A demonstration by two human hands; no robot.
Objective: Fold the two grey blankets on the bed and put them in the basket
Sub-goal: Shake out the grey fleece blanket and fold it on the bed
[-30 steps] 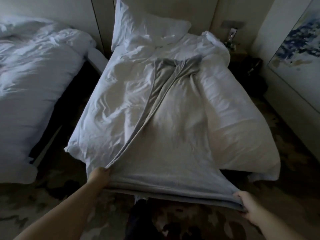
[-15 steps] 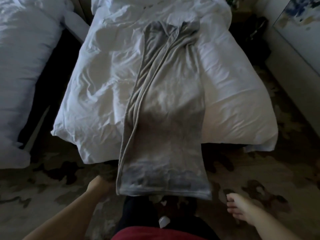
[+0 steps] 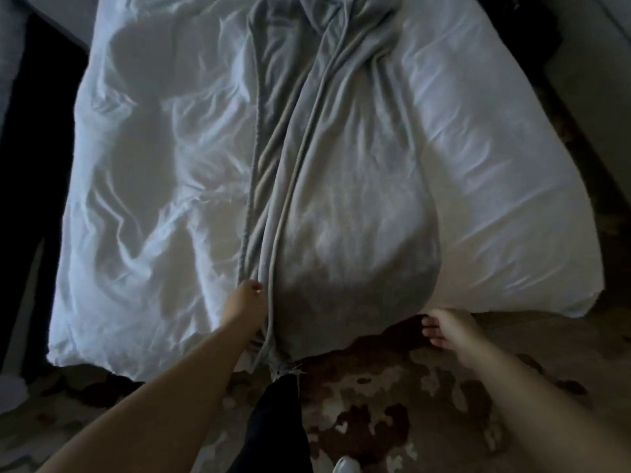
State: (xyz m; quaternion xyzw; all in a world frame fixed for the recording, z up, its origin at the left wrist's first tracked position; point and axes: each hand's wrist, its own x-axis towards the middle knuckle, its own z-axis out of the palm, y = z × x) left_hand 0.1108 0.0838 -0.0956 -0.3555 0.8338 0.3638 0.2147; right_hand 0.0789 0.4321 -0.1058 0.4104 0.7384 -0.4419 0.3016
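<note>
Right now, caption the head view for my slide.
Grey blanket folded lengthwise on the white duvet; left hand at its edge, right hand open beside it.

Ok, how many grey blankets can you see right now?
1. The grey blanket runs lengthwise down the middle of the bed, its near end beside the left hand. Another may lie out of view.

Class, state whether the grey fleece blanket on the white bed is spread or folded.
Folded lengthwise: the grey fleece blanket forms a narrow strip with stacked edges.
</note>
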